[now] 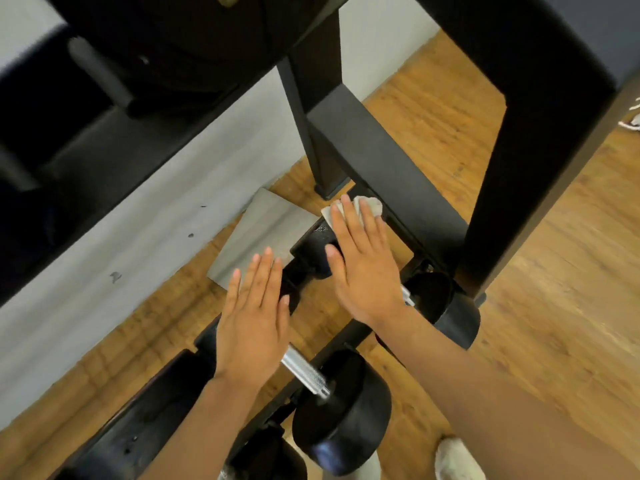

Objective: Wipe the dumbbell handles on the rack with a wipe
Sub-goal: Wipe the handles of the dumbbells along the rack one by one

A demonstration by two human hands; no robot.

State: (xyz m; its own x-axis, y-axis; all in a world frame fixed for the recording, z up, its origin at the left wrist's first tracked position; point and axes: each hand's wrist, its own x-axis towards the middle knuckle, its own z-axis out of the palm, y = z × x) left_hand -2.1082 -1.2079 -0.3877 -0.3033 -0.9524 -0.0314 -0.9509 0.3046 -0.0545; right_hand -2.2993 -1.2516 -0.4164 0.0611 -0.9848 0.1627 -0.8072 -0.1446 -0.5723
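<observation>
- Right hand (363,268), fingers straight, presses a crumpled pale wipe (370,206) onto a black dumbbell (313,245).
- Left hand (254,320) hovers flat, grip spread, above a knurled chrome handle (306,374).

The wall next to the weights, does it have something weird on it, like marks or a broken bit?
Yes. The grey wall beside the rack carries a few small dark marks, like scuffs or chips, low down near the wooden floor. A flat grey panel also lies on the floor behind the dumbbells, which looks out of place.
</observation>
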